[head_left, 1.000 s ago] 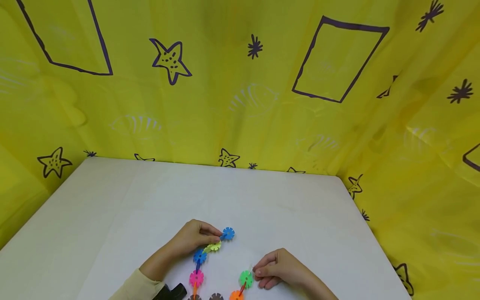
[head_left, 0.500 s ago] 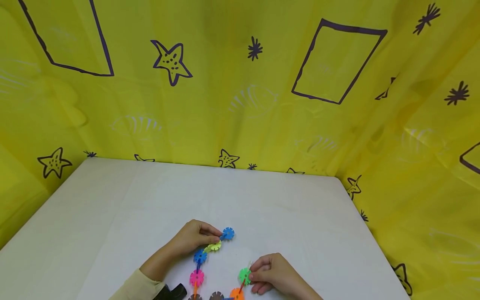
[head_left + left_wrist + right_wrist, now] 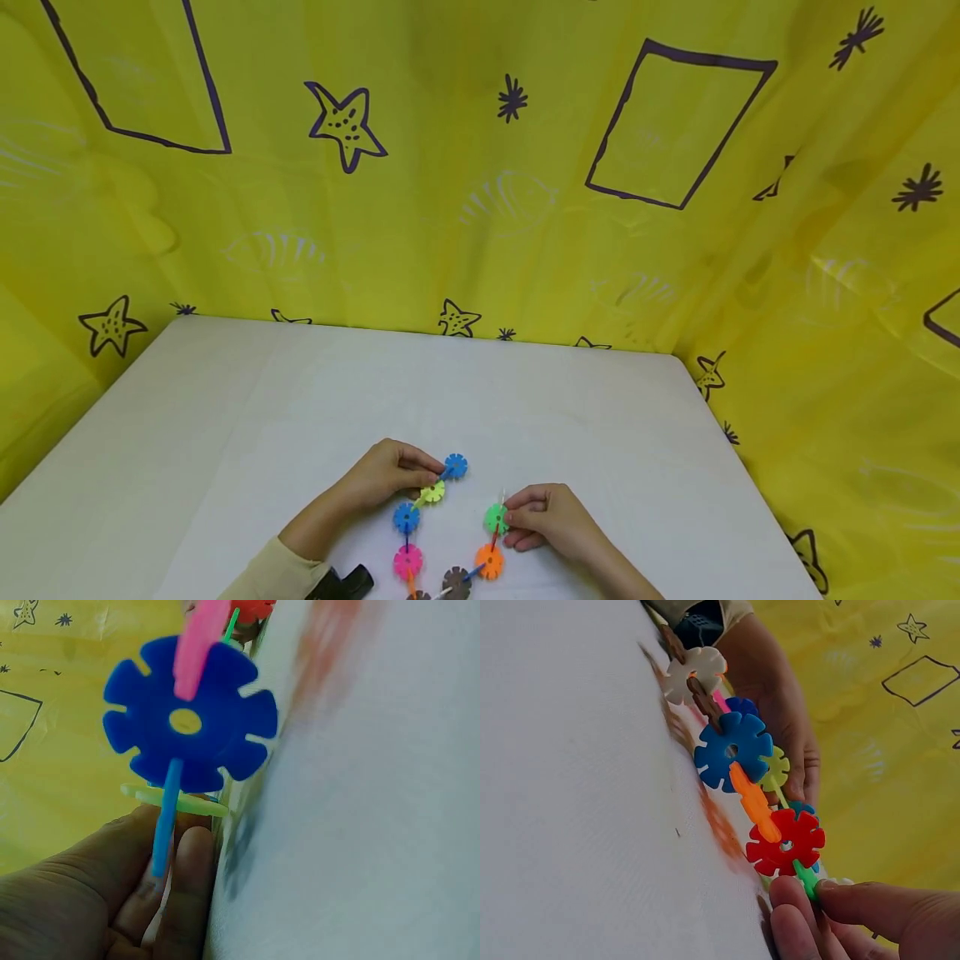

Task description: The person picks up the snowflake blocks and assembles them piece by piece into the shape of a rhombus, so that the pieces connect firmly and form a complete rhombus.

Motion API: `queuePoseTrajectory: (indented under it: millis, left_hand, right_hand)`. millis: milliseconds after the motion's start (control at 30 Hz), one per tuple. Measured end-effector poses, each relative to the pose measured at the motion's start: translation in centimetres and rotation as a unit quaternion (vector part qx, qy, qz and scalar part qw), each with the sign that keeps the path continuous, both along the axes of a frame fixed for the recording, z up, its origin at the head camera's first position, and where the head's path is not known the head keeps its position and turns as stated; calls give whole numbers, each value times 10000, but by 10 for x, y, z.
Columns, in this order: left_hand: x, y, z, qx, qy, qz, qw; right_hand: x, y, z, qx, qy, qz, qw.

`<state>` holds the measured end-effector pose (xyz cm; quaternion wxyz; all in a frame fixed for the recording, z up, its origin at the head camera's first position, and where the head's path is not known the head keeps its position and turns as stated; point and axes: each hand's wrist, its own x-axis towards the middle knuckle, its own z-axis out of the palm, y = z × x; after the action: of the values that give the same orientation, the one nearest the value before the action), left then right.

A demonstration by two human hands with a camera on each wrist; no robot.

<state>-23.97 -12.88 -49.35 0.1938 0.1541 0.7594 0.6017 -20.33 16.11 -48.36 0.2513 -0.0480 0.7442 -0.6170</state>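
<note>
A chain of slotted plastic flower discs curves between both hands. My left hand (image 3: 390, 473) pinches it at the yellow-green disc (image 3: 433, 492), just short of the blue end disc (image 3: 456, 465). At the other end, my right hand (image 3: 551, 521) holds the green disc (image 3: 496, 519) between thumb and fingers. A white disc (image 3: 503, 497) stands edge-on beyond the green one. Between the hands run a pink disc (image 3: 408, 562), brown discs (image 3: 456, 582) and an orange disc (image 3: 490, 562). The right wrist view shows a red disc (image 3: 802, 832) joined to the green one.
The chain lies over a white table (image 3: 585, 417). A yellow curtain (image 3: 420, 217) with dark drawings hangs behind and beside it. Close to the left sleeve (image 3: 277, 571) is a black wrist device (image 3: 341, 583).
My right hand has closed on the green disc and carried it away from the body, pulling the brown and orange discs further into view. The left hand stays almost in place.
</note>
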Motion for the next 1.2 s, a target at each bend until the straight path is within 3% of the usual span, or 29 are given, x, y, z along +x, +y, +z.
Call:
queuePoseTrajectory:
  millis: [133, 600, 967, 1200]
  left_hand:
    - [0, 0, -1, 90, -43, 75, 9999]
    - [-6, 3, -2, 76, -164, 837, 9963]
    - [-19, 10, -3, 264, -223, 1364, 9901]
    - [-26, 17, -4, 265, -249, 1500, 9880]
  right_hand:
    - [-8, -2, 0, -149, 91, -61, 9998]
    - [-37, -11, 1, -275, 420, -185, 9986]
    - [-45, -15, 0, -124, 559, -33, 9984]
    - [-47, -18, -1, -79, 607, -4, 9981]
